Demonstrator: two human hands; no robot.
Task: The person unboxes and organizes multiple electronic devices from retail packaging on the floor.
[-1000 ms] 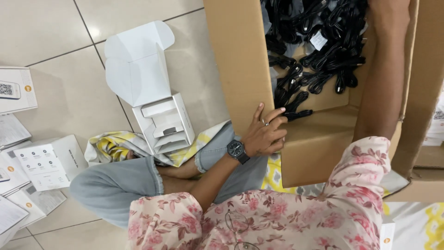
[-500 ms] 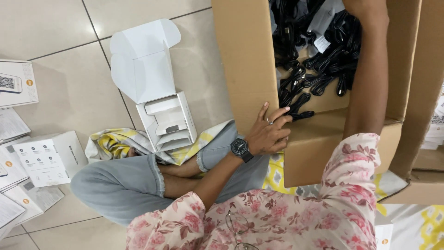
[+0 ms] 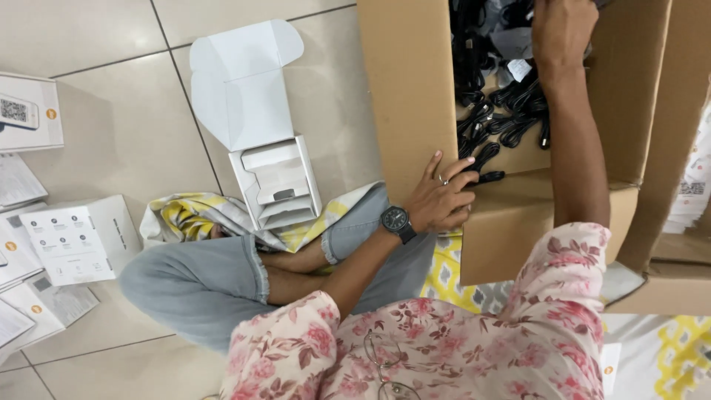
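A large brown cardboard box (image 3: 407, 89) stands open in front of me, filled with several bundled black cables (image 3: 492, 122). My left hand (image 3: 441, 196), a ring on one finger and a dark watch at the wrist, rests on the box's near corner flap. My right hand (image 3: 563, 30) reaches deep into the box among the cables at the frame's top; whether its fingers hold anything is hidden. An open white product box (image 3: 259, 126) with an empty moulded insert lies on the floor left of the carton.
Tiled floor all around. Several small white boxes and leaflets (image 3: 70, 241) lie at the left edge. A yellow and white patterned cloth (image 3: 189, 215) is under my crossed legs. Another cardboard flap (image 3: 678, 148) stands at the right.
The view has shifted, so the carton sits further right. My right hand has come a little nearer inside the box and now shows; my left hand stays on the flap.
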